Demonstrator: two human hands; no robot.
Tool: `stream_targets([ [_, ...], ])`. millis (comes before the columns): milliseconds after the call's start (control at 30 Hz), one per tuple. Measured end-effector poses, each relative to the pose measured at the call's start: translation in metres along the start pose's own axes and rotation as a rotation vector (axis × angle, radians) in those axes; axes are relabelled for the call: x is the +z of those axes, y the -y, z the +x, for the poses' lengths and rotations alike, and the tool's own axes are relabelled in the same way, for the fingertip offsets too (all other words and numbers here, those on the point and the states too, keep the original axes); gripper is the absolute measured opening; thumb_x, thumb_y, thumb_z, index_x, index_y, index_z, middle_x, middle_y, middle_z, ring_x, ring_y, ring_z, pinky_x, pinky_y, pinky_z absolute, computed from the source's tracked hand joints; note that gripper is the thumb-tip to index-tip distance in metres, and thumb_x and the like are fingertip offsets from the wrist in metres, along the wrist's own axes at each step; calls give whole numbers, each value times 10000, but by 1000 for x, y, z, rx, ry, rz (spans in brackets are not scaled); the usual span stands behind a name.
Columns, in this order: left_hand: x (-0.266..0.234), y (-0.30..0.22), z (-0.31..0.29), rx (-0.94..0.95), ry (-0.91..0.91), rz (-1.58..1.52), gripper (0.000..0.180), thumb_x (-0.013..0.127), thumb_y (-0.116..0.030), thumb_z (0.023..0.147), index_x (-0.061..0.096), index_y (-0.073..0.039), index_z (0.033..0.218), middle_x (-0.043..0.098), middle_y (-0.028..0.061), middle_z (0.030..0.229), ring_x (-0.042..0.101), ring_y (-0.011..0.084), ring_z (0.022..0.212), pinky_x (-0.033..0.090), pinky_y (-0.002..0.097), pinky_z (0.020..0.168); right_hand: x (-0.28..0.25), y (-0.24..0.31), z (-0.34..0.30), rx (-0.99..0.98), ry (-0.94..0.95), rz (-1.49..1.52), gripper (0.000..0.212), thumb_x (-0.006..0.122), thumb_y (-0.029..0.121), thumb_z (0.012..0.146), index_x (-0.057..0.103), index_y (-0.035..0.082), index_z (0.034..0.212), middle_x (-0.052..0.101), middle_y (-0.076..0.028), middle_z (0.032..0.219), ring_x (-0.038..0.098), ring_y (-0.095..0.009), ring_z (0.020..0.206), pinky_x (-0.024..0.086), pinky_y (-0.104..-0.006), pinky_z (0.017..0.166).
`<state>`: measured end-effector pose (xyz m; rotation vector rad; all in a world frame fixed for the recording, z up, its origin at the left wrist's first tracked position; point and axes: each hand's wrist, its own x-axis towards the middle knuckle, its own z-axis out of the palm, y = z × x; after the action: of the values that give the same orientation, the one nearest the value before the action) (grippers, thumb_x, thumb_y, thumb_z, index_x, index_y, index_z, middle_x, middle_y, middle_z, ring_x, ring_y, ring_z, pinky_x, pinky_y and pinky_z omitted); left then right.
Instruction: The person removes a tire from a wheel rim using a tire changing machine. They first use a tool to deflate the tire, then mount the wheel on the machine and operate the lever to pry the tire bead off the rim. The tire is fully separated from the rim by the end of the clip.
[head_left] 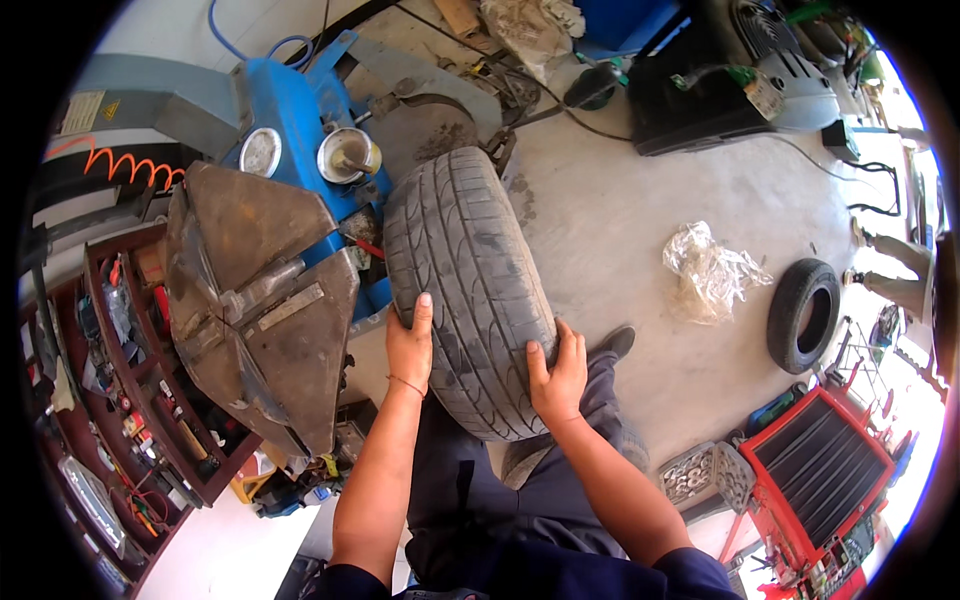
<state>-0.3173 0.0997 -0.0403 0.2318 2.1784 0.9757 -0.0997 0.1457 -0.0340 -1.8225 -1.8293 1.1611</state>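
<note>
Your left hand (pixel 410 347) lies flat on an upright tyre (pixel 468 290); your right hand (pixel 557 375) grips its tread, seemingly beside a blue tyre machine (pixel 290 110).

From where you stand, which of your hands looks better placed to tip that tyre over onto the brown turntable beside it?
Probably the right hand. It grips the tyre on the side away from the turntable, so it could push across; the left hand lies flat on the near side, better for steadying.
</note>
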Motion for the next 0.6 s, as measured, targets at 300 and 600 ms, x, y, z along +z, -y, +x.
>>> stream_targets([
  [300,8,28,-11,21,-161,265,895,548,-683,971,494,95,1411,582,240,1393,552,324,1281,397,382,1104,-21,-13,-3,-20,-30,31,662,738,429,874,564,-25,1323,595,-209,1205,581,-400,1108,474,-465,966],
  [600,16,70,-112,87,-23,155,695,469,-504,1073,450,87,1438,535,221,1445,524,316,1300,361,388,1132,-60,-103,-54,101,31,315,456,713,306,919,620,25,1266,621,-174,1185,601,-373,1089,489,-428,940],
])
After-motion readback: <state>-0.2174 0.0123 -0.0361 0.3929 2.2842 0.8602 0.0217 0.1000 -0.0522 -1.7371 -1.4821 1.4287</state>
